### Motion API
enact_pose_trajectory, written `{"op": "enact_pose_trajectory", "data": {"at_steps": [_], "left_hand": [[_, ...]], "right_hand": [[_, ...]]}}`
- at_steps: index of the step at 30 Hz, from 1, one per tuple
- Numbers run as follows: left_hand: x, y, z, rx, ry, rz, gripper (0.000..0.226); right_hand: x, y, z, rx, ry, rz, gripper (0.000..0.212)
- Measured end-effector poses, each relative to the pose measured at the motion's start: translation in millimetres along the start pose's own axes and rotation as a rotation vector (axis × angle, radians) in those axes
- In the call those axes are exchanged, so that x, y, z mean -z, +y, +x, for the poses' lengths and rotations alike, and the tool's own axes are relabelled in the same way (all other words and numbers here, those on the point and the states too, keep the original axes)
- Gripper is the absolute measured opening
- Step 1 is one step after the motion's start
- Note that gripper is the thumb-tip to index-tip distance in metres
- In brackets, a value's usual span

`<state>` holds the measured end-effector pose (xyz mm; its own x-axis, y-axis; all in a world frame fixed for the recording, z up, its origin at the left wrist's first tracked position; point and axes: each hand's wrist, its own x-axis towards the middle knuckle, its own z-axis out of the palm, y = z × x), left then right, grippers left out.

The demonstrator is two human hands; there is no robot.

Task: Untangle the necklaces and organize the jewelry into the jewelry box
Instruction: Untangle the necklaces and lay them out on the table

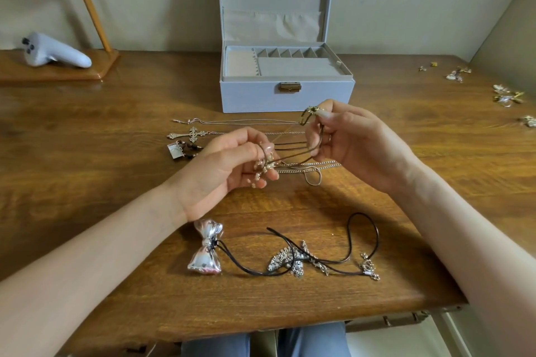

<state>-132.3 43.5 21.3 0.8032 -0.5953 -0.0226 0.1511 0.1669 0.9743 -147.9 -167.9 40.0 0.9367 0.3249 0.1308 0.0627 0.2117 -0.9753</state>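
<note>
The grey jewelry box stands open at the back of the wooden table, its lid upright. In front of it both hands hold a tangle of necklaces above the table. My left hand grips the end with pearl beads and a pink stone. My right hand pinches the brown cords, with a gold pendant at its fingertips. Silver chains trail from the tangle onto the table. Nearer me lies a silver bow pendant on a black cord, crossed with a rhinestone piece.
A cross necklace, a thin silver chain and a small beaded piece lie left of the hands. Several small earrings are scattered at the right. A white controller rests on a wooden stand at the far left.
</note>
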Motion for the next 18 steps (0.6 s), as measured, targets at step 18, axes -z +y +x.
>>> {"op": "enact_pose_trajectory", "data": {"at_steps": [18], "left_hand": [[2.2, 0.5, 0.4, -0.002, -0.115, -0.159, 0.056]], "right_hand": [[-3.5, 4.1, 0.1, -0.046, 0.012, -0.073, 0.029]]}}
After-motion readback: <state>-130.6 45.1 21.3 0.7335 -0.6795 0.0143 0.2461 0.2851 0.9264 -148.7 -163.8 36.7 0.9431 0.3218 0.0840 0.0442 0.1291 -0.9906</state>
